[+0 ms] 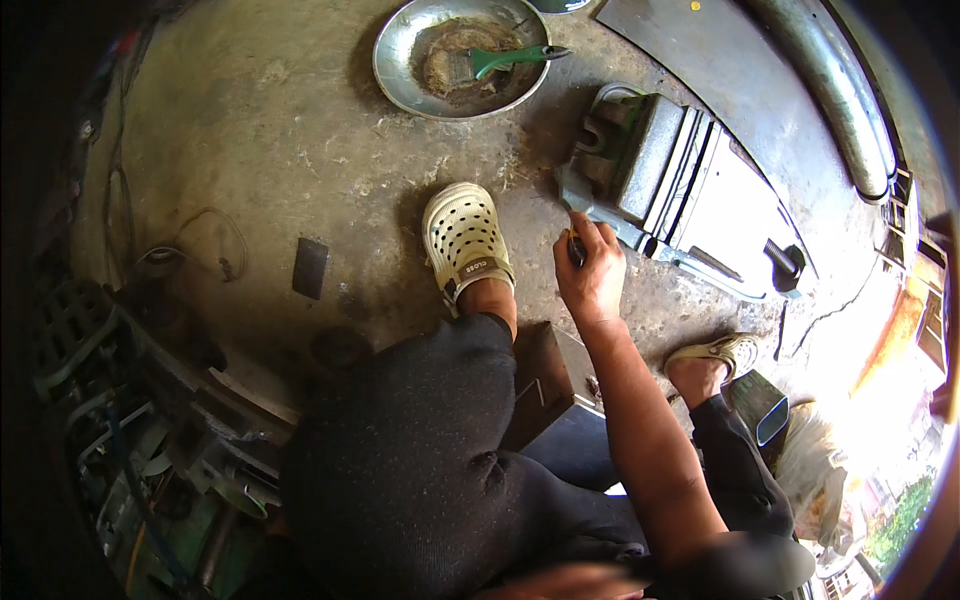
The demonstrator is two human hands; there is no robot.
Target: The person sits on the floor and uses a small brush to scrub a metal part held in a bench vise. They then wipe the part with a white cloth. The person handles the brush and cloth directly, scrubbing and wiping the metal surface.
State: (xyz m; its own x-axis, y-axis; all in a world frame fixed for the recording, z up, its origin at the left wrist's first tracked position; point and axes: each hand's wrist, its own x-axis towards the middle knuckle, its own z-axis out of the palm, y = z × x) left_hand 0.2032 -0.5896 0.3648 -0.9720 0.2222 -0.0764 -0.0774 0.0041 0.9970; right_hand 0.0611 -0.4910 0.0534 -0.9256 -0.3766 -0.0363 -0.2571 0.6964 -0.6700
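My right hand [591,272] is closed around a small black and yellow object [576,248], mostly hidden by the fingers. It sits just beside the near end of a long grey metal bar [618,226]. The bar runs along a heavy grey metal block [652,160] with parallel ridges, which lies on the floor. A threaded screw end [784,262] stands at the bar's far right. At the bottom edge, a blurred strip of skin [570,582] may be my left arm or hand; no fingers can be made out. A dark rounded shape [755,563] blurs beside it.
A shallow metal bowl [395,85] holds a green-handled brush [490,62]. A metal sheet [690,40] and a thick pipe [840,100] lie at top right. My clog-shod feet flank a metal box [545,385]. Scrap metal [190,410] crowds the left.
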